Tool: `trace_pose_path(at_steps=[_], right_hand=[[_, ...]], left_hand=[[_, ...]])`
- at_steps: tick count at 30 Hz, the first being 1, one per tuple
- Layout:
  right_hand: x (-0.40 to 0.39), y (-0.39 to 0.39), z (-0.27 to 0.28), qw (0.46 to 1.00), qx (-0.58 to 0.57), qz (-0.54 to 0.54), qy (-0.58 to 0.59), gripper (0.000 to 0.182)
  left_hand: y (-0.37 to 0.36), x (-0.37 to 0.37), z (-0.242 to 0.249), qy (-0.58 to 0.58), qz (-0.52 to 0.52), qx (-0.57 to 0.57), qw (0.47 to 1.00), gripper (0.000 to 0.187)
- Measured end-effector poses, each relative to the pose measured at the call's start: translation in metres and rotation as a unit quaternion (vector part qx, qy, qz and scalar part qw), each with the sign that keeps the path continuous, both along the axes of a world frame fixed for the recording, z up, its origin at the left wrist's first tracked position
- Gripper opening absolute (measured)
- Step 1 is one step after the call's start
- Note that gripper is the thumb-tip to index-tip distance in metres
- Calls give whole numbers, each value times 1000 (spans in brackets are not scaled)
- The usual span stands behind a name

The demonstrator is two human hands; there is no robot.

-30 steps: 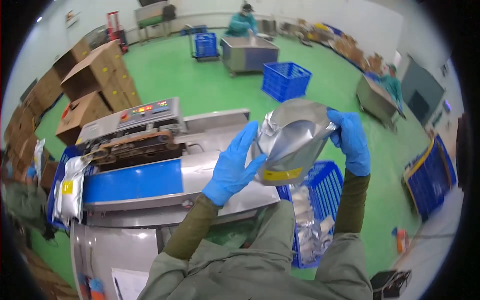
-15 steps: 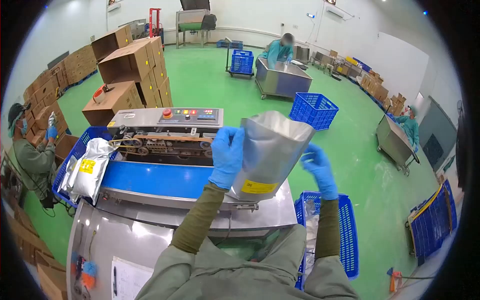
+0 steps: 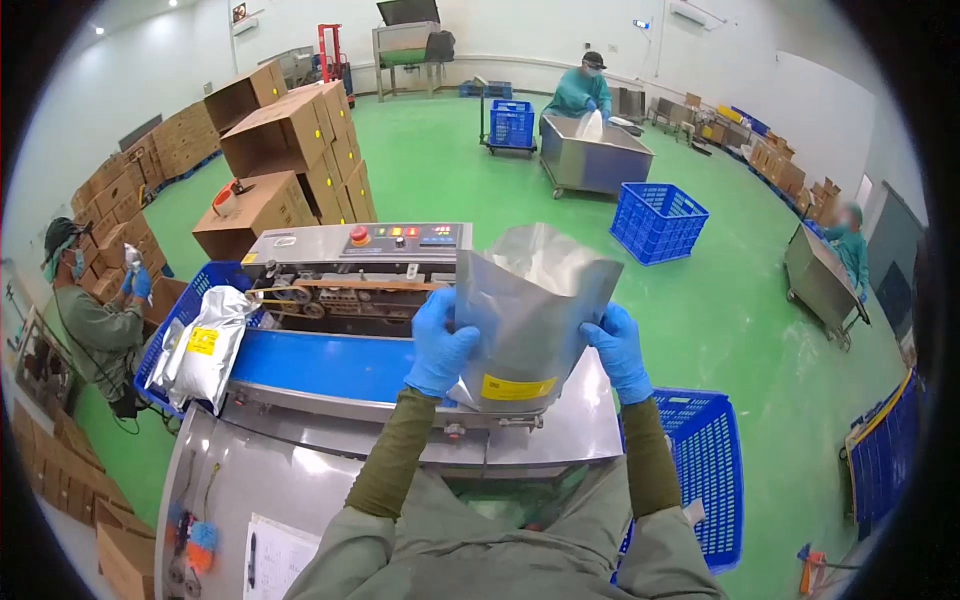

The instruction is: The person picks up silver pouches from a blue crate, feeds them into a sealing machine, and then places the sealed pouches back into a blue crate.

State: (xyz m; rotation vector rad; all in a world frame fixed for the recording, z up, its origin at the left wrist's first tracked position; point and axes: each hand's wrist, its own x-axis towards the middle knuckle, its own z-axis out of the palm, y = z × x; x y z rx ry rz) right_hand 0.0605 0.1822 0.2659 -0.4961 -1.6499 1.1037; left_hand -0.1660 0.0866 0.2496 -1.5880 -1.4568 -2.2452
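A silver foil bag point(image 3: 530, 325) with a yellow label stands upright in front of me, its top gaping and pale inside. My left hand point(image 3: 440, 345), in a blue glove, grips the bag's left side. On the opposite side my right hand point(image 3: 618, 352), also gloved, is closed on the bag's edge. The bag's bottom is at the right end of the sealing machine point(image 3: 360, 240), by its blue conveyor belt point(image 3: 320, 363). Filled silver bags point(image 3: 208, 345) with a yellow label lie at the belt's left end, over a blue crate.
A blue crate point(image 3: 712, 430) sits beside my right leg. Paper with a pen point(image 3: 252, 560) lies on the steel table point(image 3: 330, 490). Stacked cardboard boxes point(image 3: 285, 130) rise behind the machine. Co-workers stand at left, at a steel tub point(image 3: 590, 165) and at the right tub.
My right hand has come in from beside the bag and now holds its right edge. The bag has become more upright. The whole view has shifted slightly.
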Motion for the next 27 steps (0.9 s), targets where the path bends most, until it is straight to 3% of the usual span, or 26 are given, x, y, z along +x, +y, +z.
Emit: trace_pose_path(at_steps=[2, 3, 4, 5, 7, 8, 10, 11, 12, 14, 18, 19, 20, 22, 25, 27], right_hand=[[-3, -5, 8, 999, 5, 13, 36, 19], [0, -2, 12, 996, 76, 4, -53, 23], [4, 2, 15, 979, 149, -3, -141, 27], [9, 7, 10, 978, 150, -4, -143, 27], [14, 21, -12, 990, -27, -8, -135, 34], [8, 27, -24, 990, -27, -7, -137, 34], [-5, 36, -41, 994, 16, -64, -83, 37], [-4, 38, -37, 990, 36, -77, -113, 39], [-4, 36, -34, 990, 36, -73, -112, 39], [-9, 28, -23, 992, -112, -34, -44, 38], [3, 46, -59, 972, -213, -14, -92, 38], [-1, 47, -71, 967, -240, -24, -82, 36], [-3, 46, -78, 966, -243, -23, -83, 36], [-10, 41, -88, 951, -276, -22, -137, 33], [-36, 42, -93, 947, -294, -7, -127, 33], [-53, 48, -101, 950, -286, 10, -124, 33]], left_hand=[[-5, 12, 17, -41, -142, -61, 987, 24], [-22, 4, 30, 5, -233, -183, 955, 28], [-23, 1, 26, 3, -235, -184, 954, 28], [-22, -1, 21, -46, -225, -185, 956, 30], [-12, -17, -9, -136, -230, -199, 943, 34], [-3, -20, -22, -138, -229, -198, 943, 34], [14, -22, -41, -281, -282, -162, 903, 39], [23, -27, -43, -319, -335, -164, 871, 39], [34, -29, -45, -319, -332, -163, 872, 39], [46, -21, -36, -393, -376, -170, 822, 38], [61, -34, -90, -351, -375, -218, 830, 35], [60, -37, -113, -184, -256, -242, 918, 27], [65, -42, -142, -5, -125, -255, 959, 20], [88, -61, -202, -72, -163, -211, 961, 17], [70, -85, -190, -185, -220, -269, 919, 36], [51, -89, -139, -299, -232, -330, 865, 43]])
